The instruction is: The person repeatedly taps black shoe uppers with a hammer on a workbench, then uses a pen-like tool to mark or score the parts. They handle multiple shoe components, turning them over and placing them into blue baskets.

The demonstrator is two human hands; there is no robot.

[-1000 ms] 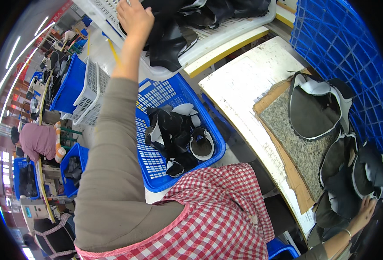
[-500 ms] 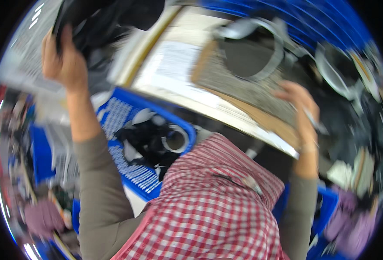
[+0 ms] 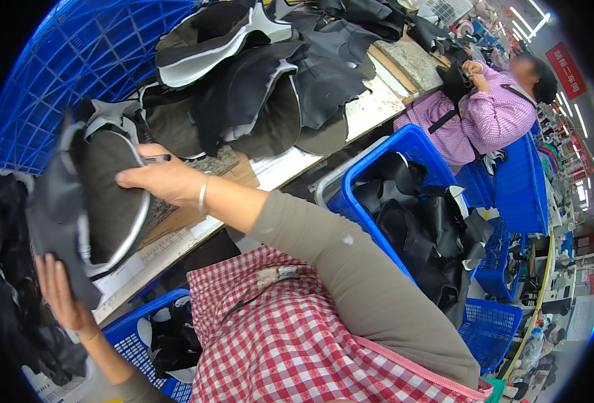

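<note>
Between my hands is a black leather shoe upper (image 3: 54,211) with a grey-brown lining and white edging, tilted over the left end of the workbench. Its far side is blurred by motion. My right hand (image 3: 166,178) pinches the white-edged right side, thumb on the lining, and a slim pen-like tool (image 3: 156,158) sticks out between its fingers. Low on the left, my left hand (image 3: 62,295) holds the lower flap, fingers long against the black leather and thumb hidden. More uppers (image 3: 263,111) lie overlapped on the bench beyond my right hand.
A big blue lattice crate (image 3: 48,74) stands behind the bench (image 3: 371,111). Blue baskets hold black pieces, one (image 3: 125,329) below the bench and one (image 3: 404,141) to the right. Dark pieces (image 3: 15,269) pile up far left. A co-worker (image 3: 478,111) in pink checks works at the right.
My view has swung to the right, bringing the co-worker into sight. My hands were far apart, the left raising a black piece; now both are close together on one upper.
</note>
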